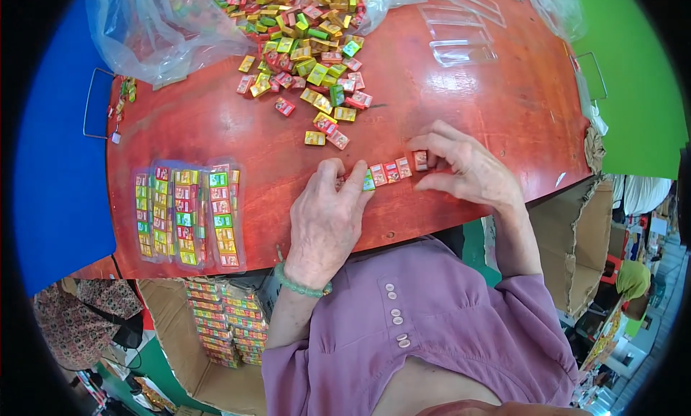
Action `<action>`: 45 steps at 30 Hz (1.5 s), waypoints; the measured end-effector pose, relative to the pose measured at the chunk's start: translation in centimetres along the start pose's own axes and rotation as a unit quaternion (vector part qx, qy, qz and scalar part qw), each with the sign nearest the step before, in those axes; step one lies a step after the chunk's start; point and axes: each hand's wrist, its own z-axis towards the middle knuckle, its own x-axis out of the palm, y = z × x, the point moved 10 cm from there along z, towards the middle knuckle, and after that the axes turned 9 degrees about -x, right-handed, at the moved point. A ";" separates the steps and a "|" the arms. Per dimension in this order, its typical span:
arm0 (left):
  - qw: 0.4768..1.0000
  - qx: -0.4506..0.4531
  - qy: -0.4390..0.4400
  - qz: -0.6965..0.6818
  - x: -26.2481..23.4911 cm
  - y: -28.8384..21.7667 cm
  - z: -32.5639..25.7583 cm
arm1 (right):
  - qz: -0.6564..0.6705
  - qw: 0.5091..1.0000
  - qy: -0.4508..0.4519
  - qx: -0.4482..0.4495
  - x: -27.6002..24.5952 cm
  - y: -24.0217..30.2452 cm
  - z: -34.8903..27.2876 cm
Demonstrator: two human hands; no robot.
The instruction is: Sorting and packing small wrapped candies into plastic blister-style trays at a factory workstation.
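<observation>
A short row of small boxes (384, 173), mostly red with a green one, lies flat on the red table in front of me. My left hand (324, 211), with a green bead bracelet on its wrist, has its bent fingers closed on the row's left end and hides part of it. At the right end, a small red box (421, 160) sits slightly apart from the row. My right hand (466, 164) curls its fingers and thumb around that box; the exact contact is partly hidden.
A heap of red, yellow and green boxes (317, 63) spills from a clear plastic bag (162, 38). Filled clear trays (224, 214) stand left, unfilled clear trays (464, 52) far right. Below the table edge is a cardboard carton (176, 322) with packed stacks; another carton (586, 250) is at right.
</observation>
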 end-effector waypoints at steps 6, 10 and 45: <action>0.999 0.009 0.002 0.045 -0.2 -1.5 0.6 | -0.064 0.995 -0.038 -0.060 1.0 1.0 0.1; 0.997 0.009 -0.013 0.081 0.6 -1.3 0.3 | -0.104 0.986 -0.055 -0.123 1.7 1.9 0.1; 0.996 0.047 -0.067 0.031 10.8 -10.5 21.1 | -0.141 0.977 -0.135 -0.088 -17.3 -12.8 2.1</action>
